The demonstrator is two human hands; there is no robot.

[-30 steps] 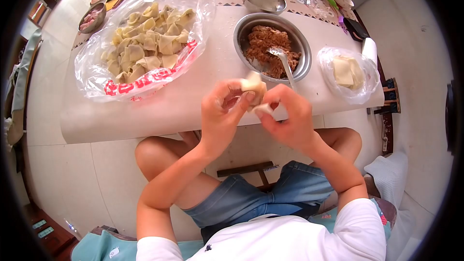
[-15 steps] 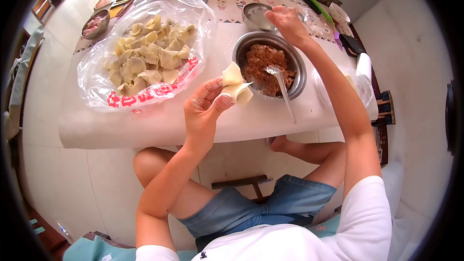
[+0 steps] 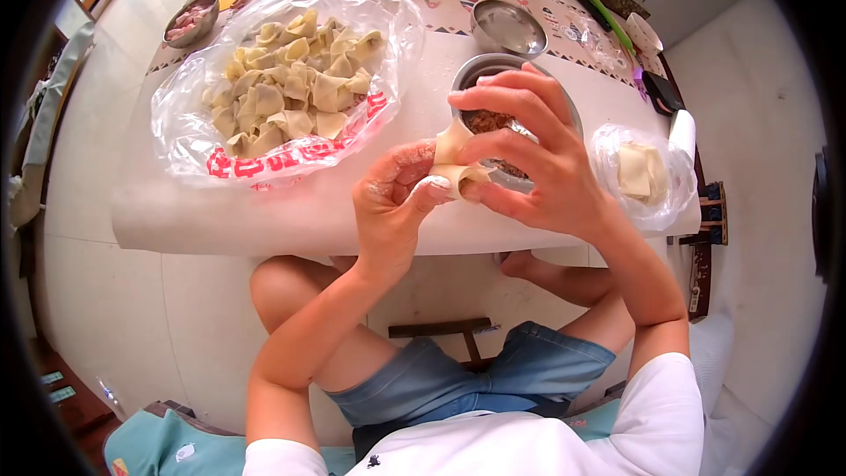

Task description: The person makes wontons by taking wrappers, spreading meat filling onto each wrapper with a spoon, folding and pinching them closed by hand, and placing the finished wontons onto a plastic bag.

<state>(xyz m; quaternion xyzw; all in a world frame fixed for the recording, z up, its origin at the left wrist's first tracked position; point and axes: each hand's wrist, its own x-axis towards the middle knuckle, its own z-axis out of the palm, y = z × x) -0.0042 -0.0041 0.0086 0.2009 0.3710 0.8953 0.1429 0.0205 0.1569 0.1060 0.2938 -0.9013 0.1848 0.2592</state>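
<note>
My left hand [image 3: 389,198], floury at the fingers, is closed around a folded wonton [image 3: 455,159] above the table's front edge. My right hand [image 3: 555,159] reaches in from the other side, its thumb and a finger on the right edge of the same wonton while the other fingers arch upward. Behind it sits a steel bowl [image 3: 465,72] with brown meat filling [image 3: 489,122]; the hand hides much of the bowl and most of the spoon. Beyond stands a smaller metal bowl [image 3: 509,28] with what looks like water.
Left of the hands, a clear plastic bag [image 3: 181,128] holds a heap of wontons [image 3: 291,84]. At right, square wrappers [image 3: 641,172] lie in another bag. A small bowl of pinkish meat [image 3: 189,22] is at the far left. A green-handled brush [image 3: 599,9] lies at the back right.
My right hand has come from the small metal bowl down to the wonton and now grips its edge. The left hand keeps hold of it. The whole view has shifted slightly.
</note>
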